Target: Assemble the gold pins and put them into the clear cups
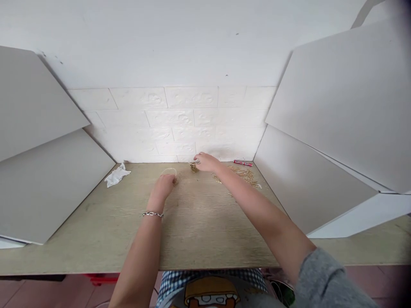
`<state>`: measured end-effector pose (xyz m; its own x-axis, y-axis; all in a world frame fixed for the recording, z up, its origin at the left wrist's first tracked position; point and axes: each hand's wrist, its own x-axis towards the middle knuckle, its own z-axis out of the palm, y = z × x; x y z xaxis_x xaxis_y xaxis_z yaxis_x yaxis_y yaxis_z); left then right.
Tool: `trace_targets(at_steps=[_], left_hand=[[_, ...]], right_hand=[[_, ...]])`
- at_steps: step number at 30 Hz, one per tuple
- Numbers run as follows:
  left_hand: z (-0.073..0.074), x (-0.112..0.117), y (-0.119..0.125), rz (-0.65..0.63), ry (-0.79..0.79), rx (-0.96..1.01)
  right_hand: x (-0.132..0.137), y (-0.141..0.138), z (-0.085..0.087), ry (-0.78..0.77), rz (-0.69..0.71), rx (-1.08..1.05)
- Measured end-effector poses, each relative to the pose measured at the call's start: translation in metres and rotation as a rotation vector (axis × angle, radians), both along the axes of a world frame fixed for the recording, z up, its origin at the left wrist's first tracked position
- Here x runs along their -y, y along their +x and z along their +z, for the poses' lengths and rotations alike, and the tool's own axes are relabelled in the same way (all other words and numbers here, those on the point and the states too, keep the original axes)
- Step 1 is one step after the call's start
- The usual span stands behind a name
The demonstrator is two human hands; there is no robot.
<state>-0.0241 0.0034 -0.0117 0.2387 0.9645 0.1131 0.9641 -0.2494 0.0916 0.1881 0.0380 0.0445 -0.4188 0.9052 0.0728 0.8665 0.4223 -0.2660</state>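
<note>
My left hand (164, 186) rests on the wooden table (199, 231) with its fingers curled at the edge of a small round clear dish (169, 172). A silver bracelet (153, 214) circles that wrist. My right hand (207, 162) reaches to the back of the table, fingers closed over a small heap of gold-coloured pieces (194, 167) near the wall. What the fingers hold is too small to make out. More thin gold pins (244, 174) lie scattered to the right of that arm.
A crumpled white cloth (117, 175) lies at the back left. A red pen (242, 163) lies against the white brick wall (180, 124) at the back right. Grey-white panels (48, 184) (308, 179) fence the table on both sides.
</note>
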Motion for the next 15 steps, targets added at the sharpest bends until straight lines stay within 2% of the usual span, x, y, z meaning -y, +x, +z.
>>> trace_targets(at_steps=[1,4,8,15], left_hand=[[0.000,-0.001,0.000,-0.006,0.005,0.010],[0.001,-0.003,0.001,-0.004,0.000,0.047],[0.003,-0.003,0.007,-0.007,-0.021,0.068],[0.007,0.001,0.012,0.000,0.022,0.159]], right_hand=[[-0.008,-0.007,-0.002,-0.082,0.003,0.069],[-0.020,-0.027,-0.006,-0.190,-0.011,0.139],[-0.020,-0.040,-0.009,-0.228,-0.055,0.179],[-0.022,-0.040,-0.005,-0.287,-0.079,0.187]])
